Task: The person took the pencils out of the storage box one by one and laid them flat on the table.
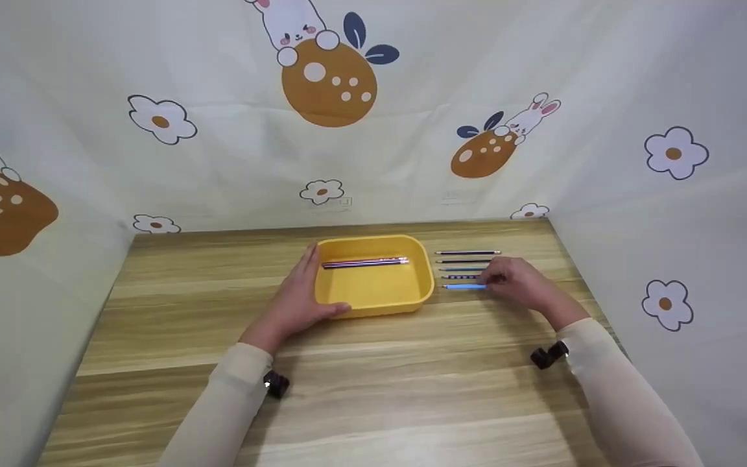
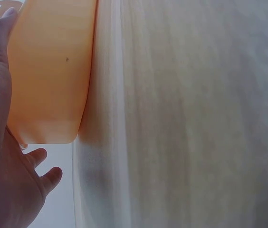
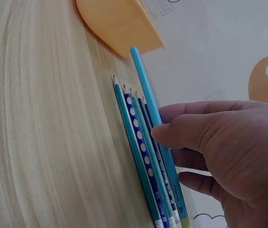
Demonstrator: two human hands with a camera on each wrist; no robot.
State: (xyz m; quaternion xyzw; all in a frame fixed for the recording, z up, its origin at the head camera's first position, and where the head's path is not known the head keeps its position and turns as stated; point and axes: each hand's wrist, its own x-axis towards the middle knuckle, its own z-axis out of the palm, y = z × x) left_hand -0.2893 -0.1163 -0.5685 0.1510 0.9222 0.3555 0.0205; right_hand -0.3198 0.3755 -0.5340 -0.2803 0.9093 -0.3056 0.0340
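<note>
A yellow plastic box (image 1: 373, 311) sits on the table with a few pencils (image 1: 365, 263) inside near its back wall. My left hand (image 1: 299, 292) rests against its left end, thumb along the front rim and straight fingers along the left side; the left wrist view shows two spread fingers (image 2: 52, 179) beyond the box. My right hand (image 1: 516, 282) pinches a light blue pencil (image 3: 148, 90) between thumb and fingers, tilted above the others. Beneath it lie several pencils in a row, among them a teal one (image 3: 133, 137) and a dark blue one with white dots (image 3: 139, 137).
The row's farthest dark pencil (image 1: 468, 252) lies right of the box. A wood-grain table (image 1: 380, 389) bears everything. Pale cloth walls (image 1: 231, 162) with rabbit and flower prints stand at its back and sides.
</note>
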